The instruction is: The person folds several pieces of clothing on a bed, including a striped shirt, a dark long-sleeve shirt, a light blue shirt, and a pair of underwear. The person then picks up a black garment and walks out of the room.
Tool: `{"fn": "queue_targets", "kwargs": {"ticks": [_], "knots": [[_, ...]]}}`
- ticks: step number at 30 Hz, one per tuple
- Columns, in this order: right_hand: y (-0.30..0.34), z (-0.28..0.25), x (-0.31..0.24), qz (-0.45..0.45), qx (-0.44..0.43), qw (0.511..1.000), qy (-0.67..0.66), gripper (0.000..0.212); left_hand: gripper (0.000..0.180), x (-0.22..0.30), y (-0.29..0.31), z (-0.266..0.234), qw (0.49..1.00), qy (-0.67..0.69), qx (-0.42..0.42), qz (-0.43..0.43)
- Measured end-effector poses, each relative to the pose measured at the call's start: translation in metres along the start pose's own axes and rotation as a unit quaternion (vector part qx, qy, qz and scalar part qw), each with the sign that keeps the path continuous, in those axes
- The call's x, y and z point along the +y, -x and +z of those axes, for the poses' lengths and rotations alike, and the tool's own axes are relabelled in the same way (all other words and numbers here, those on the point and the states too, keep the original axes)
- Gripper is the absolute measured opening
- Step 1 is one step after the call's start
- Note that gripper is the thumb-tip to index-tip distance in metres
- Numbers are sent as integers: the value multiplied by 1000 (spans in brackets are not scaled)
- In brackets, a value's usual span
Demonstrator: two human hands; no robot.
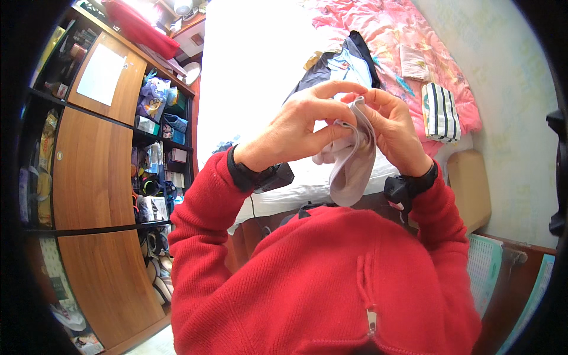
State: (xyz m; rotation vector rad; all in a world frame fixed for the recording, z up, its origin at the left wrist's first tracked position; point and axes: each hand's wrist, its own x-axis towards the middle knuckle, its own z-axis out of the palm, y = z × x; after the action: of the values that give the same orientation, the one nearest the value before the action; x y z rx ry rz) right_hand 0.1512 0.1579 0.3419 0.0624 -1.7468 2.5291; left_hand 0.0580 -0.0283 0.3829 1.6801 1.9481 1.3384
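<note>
A pale grey-beige sock (353,177) hangs in a loop between my two hands, over the near edge of the bed. My left hand (302,121) pinches its upper edge, fingers curled toward the right. From the other side, my right hand (397,131) grips the same cloth with thumb and fingers closed. The fingertips of both hands almost meet at the top. A lighter bunched part of the cloth shows beneath my left fingers; whether it is a second sock I cannot tell.
Beyond my hands, dark and light-blue clothes (349,66) lie on the white bed sheet (254,77). Folded striped cloth (441,112) and a folded pale cloth (414,63) rest on the pink floral bedding (384,23). A wooden cabinet (94,168) with packed shelves stands left.
</note>
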Motion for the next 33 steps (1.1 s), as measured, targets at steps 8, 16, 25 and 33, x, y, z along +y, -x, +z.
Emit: {"fn": "queue_targets", "kwargs": {"ticks": [8,16,25,33], "knots": [[-5,-2,-9,-163,66,961,214,14,10,-7,-2,3,997,60,39,-20],[59,2,-24,-290,-153,714,618,34,9,-11,3,-13,997,51,23,-56],[49,14,-10,-272,-205,648,681,38,8,-15,10,-22,996,32,1,-87],[16,17,9,-316,-183,532,764,23,7,-16,17,-28,993,48,1,-109]]}}
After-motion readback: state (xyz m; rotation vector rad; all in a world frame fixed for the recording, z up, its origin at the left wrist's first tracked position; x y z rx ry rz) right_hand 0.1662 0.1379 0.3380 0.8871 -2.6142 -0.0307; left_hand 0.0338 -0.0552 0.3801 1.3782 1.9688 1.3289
